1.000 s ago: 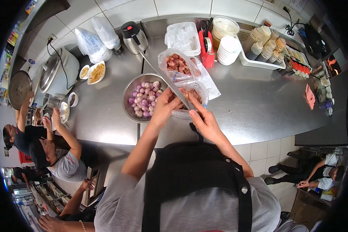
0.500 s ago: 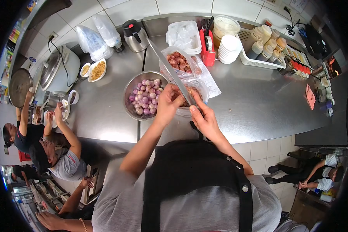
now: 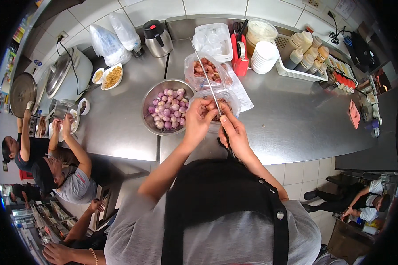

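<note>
A long-bladed knife (image 3: 205,74) is gripped in my right hand (image 3: 235,132), its blade pointing up and slightly left, now nearly edge-on. My left hand (image 3: 197,121) is closed beside the lower blade, fingers pinched together; whatever they hold is hidden. Both hands hover over a clear plastic bag (image 3: 232,98) with brown-red skins or shallots inside, partly covered by my fingers. Just beyond lies a second plastic bag (image 3: 190,73) containing reddish-brown unpeeled shallots (image 3: 211,70). Left of my left hand sits a steel bowl (image 3: 147,121) full of peeled purple-white shallots (image 3: 168,108).
Along the back of the steel counter (image 3: 292,119) stand a thermal jug (image 3: 158,42), a white tub of clear containers (image 3: 213,42), a red holder (image 3: 239,57), stacked white bowls (image 3: 264,57) and a basket of squeeze bottles (image 3: 296,73). Co-workers (image 3: 75,183) stand at left.
The knife has turned so its blade shows thinner, and its tip has swung right. Both hands stay close together over the bag.
</note>
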Demonstrator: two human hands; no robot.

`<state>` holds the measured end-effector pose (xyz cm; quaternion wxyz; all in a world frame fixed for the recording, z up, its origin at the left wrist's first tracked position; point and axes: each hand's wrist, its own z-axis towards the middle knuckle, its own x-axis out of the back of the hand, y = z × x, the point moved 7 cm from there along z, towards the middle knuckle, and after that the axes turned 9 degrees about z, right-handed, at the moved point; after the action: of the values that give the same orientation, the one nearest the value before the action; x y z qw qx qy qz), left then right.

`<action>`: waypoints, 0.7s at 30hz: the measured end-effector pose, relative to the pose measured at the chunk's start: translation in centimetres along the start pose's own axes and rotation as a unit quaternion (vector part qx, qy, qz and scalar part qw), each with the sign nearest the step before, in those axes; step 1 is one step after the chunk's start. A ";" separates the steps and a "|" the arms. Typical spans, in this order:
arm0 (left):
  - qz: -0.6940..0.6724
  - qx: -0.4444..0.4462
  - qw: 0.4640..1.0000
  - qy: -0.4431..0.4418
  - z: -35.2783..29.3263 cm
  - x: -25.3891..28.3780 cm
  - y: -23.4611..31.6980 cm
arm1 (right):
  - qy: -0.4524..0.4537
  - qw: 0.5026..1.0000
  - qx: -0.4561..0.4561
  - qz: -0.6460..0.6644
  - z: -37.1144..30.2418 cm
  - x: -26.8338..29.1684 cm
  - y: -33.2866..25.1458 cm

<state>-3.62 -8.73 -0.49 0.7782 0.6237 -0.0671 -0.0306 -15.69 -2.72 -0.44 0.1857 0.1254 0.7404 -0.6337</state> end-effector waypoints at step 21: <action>-0.131 0.132 0.980 -0.069 0.0 -0.7 -2.1 | 0.025 0.990 -0.081 0.113 0.4 1.6 0.7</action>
<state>-4.21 -9.14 -2.61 0.6715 0.7209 -0.0415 -0.1663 -16.79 -3.10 -1.78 0.2475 0.2085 0.7745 -0.5436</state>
